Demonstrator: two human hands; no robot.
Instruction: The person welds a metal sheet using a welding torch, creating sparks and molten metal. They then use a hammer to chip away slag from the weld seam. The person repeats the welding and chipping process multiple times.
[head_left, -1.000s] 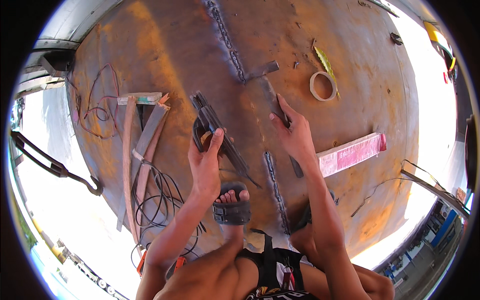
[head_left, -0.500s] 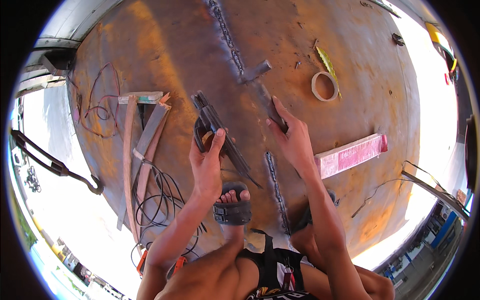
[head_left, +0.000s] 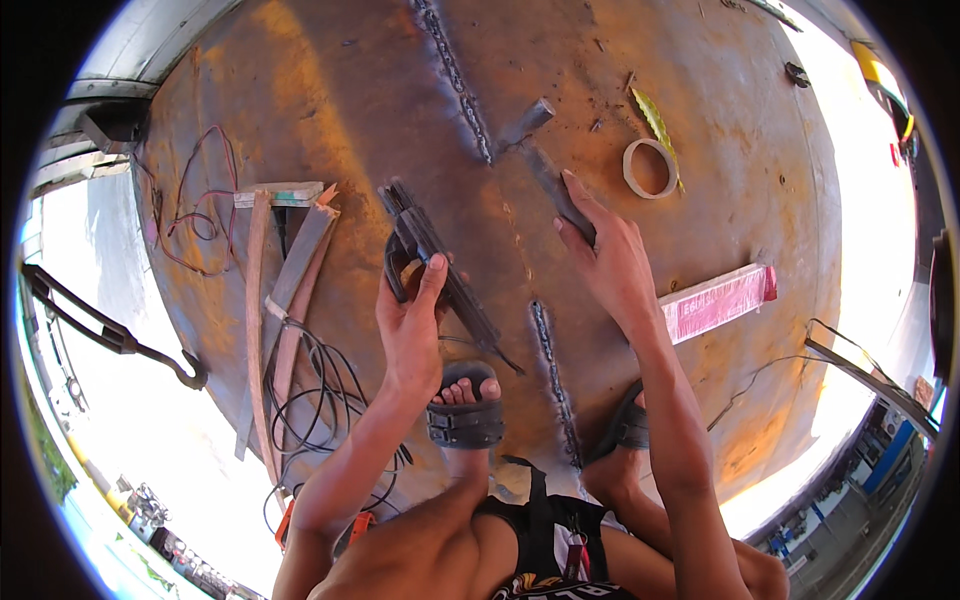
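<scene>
Far left on the rusty metal plate (head_left: 375,95) there's a thin reddish cord (head_left: 232,160), then wooden strips (head_left: 258,310) with black cable (head_left: 322,352) looped by their lower ends; next, the left hand (head_left: 408,325) has its grip wrapped round a long dark tool (head_left: 424,231) with a looped lever, held between the cable and the weld bead (head_left: 549,362); looks stiff and fairly dense, so mid-body, where the thumb sits, seems a sensible hold; the right hand (head_left: 615,262) has its grip curled round the handle of a hammer (head_left: 552,178), head near another bead's end; I'd guess rigid, head-heavy, maybe slick; lower on the handle would swing better; further right, a pale ring (head_left: 628,170), a yellow-green leaf (head_left: 654,117) and a pink box (head_left: 720,303).
</scene>
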